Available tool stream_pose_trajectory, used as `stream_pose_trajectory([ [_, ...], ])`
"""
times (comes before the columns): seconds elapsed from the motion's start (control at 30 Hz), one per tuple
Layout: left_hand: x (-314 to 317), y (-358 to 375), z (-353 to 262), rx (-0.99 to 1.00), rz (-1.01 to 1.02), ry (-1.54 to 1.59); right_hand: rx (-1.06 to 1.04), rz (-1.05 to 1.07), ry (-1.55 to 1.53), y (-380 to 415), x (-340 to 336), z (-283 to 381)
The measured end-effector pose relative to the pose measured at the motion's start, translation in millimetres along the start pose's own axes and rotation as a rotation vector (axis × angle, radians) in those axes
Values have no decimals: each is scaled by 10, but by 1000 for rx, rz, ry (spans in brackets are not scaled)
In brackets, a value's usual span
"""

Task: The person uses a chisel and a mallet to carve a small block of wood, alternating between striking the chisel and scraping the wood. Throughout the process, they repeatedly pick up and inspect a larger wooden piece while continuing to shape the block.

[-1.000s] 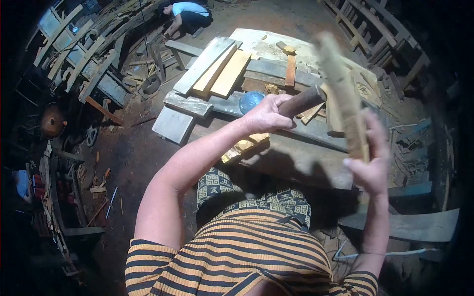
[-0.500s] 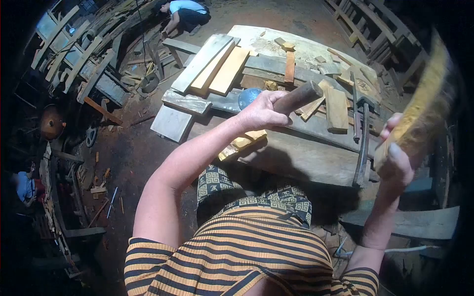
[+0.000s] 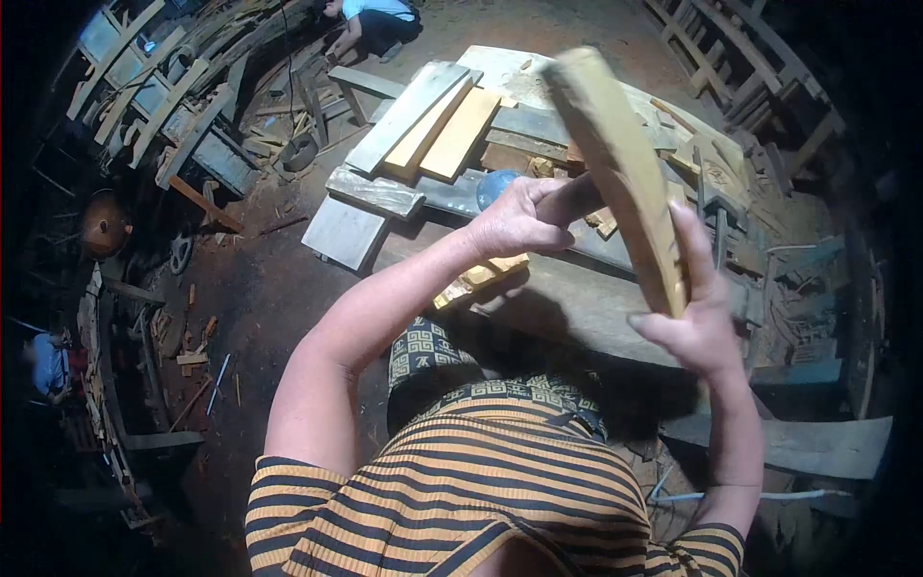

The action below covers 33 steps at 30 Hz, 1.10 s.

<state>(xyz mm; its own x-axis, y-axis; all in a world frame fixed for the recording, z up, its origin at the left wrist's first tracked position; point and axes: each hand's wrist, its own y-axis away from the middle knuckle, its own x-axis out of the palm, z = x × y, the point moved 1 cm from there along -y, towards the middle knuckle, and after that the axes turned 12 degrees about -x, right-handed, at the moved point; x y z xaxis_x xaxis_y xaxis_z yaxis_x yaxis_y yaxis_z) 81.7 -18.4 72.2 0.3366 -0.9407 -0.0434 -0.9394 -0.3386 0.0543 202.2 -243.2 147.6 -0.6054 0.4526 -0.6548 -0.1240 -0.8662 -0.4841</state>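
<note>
In my left hand [image 3: 524,219], closed around it, is a dark round wooden stick [image 3: 569,200]; its far end is hidden behind the wood in my other hand. My right hand [image 3: 700,298] grips the lower end of a long yellowish wood piece [image 3: 620,159], thumb on the near side and fingers along the right edge. The piece stands tilted above the workbench [image 3: 562,313] and crosses in front of the stick. Beyond my left hand lies a rounded blue object [image 3: 497,187], partly covered by the hand. A chipped wood block [image 3: 486,277] rests below my left wrist.
Planks [image 3: 409,115] lie side by side on the bench's left, with a grey board [image 3: 344,233] nearer me. A pale slab [image 3: 500,67] lies at the back. Wooden frames [image 3: 735,58] stand far right. One person [image 3: 375,24] crouches behind; another [image 3: 48,365] is far left.
My right hand has brought the wood piece leftward, from the far right to in front of the stick. My left hand keeps its grip on the stick. The view has shifted slightly.
</note>
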Motion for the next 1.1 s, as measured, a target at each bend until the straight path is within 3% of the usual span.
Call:
stream_pose_trajectory([
  [0.07,32,9,-14,5,-6,-96,68,3,-285,76,-19,-115],
  [0.17,44,77,-5,62,-15,-201,112,-273,-566,154,-14,-32],
  [0.27,179,291,-70,187,-112,-333,199,-411,-324,371,157,-168],
  [0.33,137,506,59,549,-212,-546,282,-264,-295,613,279,-331],
  [0.4,69,762,57,689,-322,-556,338,-176,-335,799,417,-397],
  [0.47,-53,998,169,485,-548,-467,371,-173,-391,969,547,-423],
  [0.53,-105,1047,194,578,-621,-36,385,-157,-441,1033,623,-429],
  [0.6,-93,1062,111,616,-592,172,386,-139,-441,1027,681,-417],
  [0.7,-128,1067,190,565,-432,79,402,-185,-501,981,736,-366],
  [0.8,-82,1081,187,477,-464,-264,418,-206,-519,950,726,-311],
  [0.83,10,1008,187,542,-487,-214,424,-206,-518,954,722,-299],
  [0.87,-4,994,138,677,-456,-483,423,-199,-515,972,726,-300],
  [1.0,212,840,131,674,-112,-521,476,-230,-540,1084,723,-389],
  [1.1,362,739,268,697,-22,-578,498,-271,-543,1127,706,-393],
])
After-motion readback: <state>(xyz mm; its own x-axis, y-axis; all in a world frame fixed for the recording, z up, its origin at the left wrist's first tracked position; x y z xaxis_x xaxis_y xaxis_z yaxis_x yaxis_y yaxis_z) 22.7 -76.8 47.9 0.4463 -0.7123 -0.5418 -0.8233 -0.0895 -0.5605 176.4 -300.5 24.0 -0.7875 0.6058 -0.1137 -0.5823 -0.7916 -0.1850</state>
